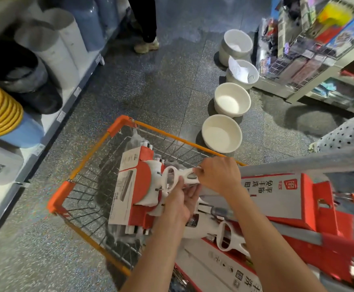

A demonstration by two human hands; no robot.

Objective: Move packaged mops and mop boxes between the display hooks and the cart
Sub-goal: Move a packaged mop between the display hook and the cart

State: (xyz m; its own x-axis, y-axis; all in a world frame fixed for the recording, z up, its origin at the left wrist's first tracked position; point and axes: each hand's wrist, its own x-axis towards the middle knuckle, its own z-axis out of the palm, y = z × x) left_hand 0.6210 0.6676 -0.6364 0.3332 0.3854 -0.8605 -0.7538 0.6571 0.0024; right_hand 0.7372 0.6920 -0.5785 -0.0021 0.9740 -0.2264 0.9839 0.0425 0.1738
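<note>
Cart (pixel 117 125) sits under me, with an orange rim and wire sides. I see both of my hands over it. My right hand (pixel 218 175) has its fingers curled round a white mop handle (pixel 184 175). The handle has a big loop in it. My left hand (pixel 178 204) is under that same handle and holds it from below, with the fingers bent up around it. So both hands grip one mop, and it is just above the cart.

Down in the cart, more packed mops (pixel 134 186) lie in red and white card. They rest on the wire floor, at the side near me.

To my right, mop boxes (pixel 277 199) are piled up. They are grey and red with big print on them. One more white handle (pixel 227 237) with a loop lies on top of a low box.

On the floor past the cart I see four white bowls (pixel 221 132) in a row. They are apart from the cart. On my left is a shelf (pixel 45 131) with bins and tubs on it. On my right is a rack (pixel 311 60) full of small packs. Far off, a person's leg and shoe (pixel 146 46) stand by the shelf
</note>
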